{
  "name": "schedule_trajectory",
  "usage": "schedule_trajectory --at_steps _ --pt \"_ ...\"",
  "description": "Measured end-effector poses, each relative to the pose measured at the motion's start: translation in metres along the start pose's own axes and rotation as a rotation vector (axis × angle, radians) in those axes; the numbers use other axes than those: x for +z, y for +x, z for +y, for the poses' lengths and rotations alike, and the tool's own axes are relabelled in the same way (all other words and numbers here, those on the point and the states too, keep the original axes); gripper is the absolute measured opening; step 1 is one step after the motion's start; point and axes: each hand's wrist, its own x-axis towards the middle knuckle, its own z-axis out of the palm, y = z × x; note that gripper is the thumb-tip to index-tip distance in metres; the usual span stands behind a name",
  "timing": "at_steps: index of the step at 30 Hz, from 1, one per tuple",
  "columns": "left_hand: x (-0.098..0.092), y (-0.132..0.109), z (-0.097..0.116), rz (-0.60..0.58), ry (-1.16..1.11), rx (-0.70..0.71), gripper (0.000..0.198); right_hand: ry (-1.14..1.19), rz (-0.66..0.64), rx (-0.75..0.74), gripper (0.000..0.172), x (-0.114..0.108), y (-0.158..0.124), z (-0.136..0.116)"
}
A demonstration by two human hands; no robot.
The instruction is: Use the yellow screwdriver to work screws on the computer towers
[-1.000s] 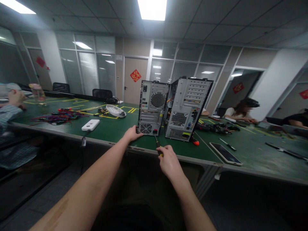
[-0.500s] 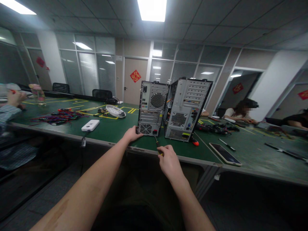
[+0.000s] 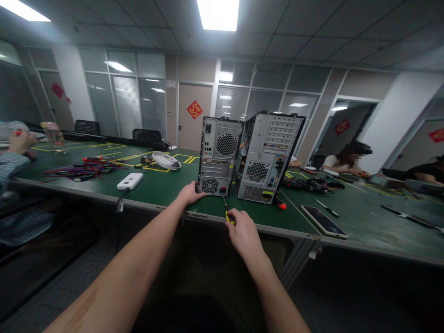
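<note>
The back of a computer case (image 3: 215, 163) faces me near the table's front edge, upright. My left hand (image 3: 190, 193) grips its lower left corner; part of the fingers is hidden behind the case. In my right hand (image 3: 243, 231) is a screwdriver (image 3: 227, 213) with a yellow and black handle, held in closed fingers. Its shaft points up at the bottom edge of the case, just below the red power socket. Whether the tip sits on a screw is too small to tell. A second computer case (image 3: 268, 162) stands close on the right.
The green table (image 3: 166, 192) carries a white power bank (image 3: 130, 181), bundled coloured wires (image 3: 85, 169) and a white oval object (image 3: 166, 160) on the left. To the right lie an orange-handled tool (image 3: 281, 206), a phone (image 3: 324, 222) and black cables (image 3: 314, 185). Other people sit at both sides.
The screwdriver's handle has turned a little in my right hand, showing more yellow, and the fingers have shifted slightly. My left hand and both cases stay in place.
</note>
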Motion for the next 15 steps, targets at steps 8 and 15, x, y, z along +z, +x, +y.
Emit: schedule_trajectory --at_steps 8,15 --pt "0.001 0.0011 -0.0011 -0.004 -0.006 -0.009 0.067 0.012 0.043 -0.016 0.032 0.001 -0.0007 0.0048" --pt "0.0007 0.0009 -0.0012 0.0 -0.002 -0.008 0.067 0.007 0.016 0.013 0.024 -0.0007 -0.0005 0.0004"
